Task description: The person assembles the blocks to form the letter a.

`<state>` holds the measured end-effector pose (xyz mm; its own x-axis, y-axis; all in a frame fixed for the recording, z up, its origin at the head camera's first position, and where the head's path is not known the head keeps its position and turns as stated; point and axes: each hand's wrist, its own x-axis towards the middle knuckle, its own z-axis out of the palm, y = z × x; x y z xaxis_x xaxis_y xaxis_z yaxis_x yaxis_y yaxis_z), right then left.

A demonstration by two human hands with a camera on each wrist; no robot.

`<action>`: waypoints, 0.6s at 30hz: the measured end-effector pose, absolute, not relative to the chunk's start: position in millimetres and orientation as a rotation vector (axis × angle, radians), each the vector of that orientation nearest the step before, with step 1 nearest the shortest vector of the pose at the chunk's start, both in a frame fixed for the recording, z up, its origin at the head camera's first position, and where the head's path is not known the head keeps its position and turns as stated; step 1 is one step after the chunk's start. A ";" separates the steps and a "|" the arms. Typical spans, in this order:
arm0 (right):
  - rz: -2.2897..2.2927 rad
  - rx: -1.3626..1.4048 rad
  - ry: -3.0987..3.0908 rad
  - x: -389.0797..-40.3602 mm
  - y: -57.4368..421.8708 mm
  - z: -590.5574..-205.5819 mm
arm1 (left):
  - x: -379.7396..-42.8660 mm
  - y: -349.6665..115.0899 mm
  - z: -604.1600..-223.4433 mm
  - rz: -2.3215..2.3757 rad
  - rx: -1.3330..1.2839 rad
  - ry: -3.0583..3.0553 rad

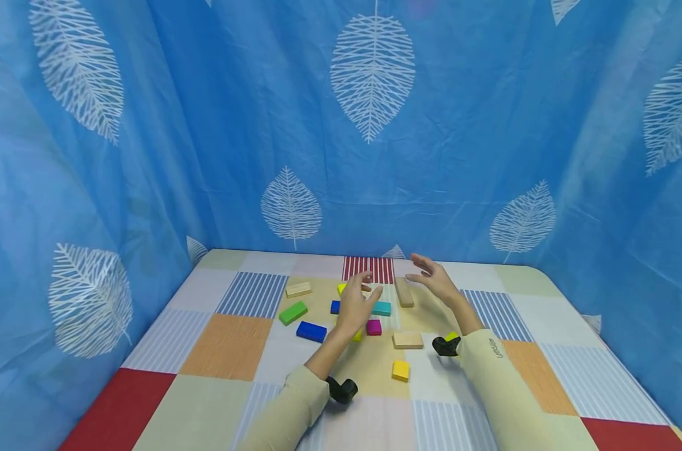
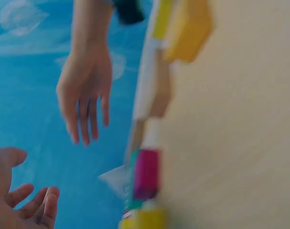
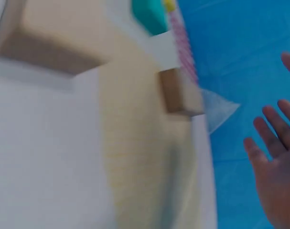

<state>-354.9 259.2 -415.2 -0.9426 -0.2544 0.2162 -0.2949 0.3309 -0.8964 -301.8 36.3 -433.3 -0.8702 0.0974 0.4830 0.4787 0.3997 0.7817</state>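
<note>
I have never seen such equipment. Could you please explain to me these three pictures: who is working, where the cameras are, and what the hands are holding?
There is no robot here, only a person with two bare hands. The wide picture comes from a camera on the head, looking forward and down. The two tilted, blurry ones come from cameras worn on the left and right wrists.

On a patchwork cloth lie small blocks: a green block, a magenta block, a teal block, and several blue, yellow and plain wooden ones. Behind hangs a blue curtain with white leaves.

The left hand and right hand are both raised, with relaxed fingers. Neither appears to hold anything.
</note>
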 end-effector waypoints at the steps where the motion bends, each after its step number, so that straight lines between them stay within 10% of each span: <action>1: 1.696 0.562 -2.568 -357.8 260.2 -421.4 | -300.9 40.7 -438.1 -1.468 -0.539 -2.326; 18: 1.590 0.574 -2.888 -375.2 271.1 -473.7 | -289.3 56.4 -467.3 -1.042 -1.202 -2.736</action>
<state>-375.2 271.1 -473.7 -0.9208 -0.3898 -0.0140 -0.1965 0.4947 -0.8466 -289.3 56.4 -467.3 -0.7113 0.6643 0.2296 0.6489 0.4950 0.5779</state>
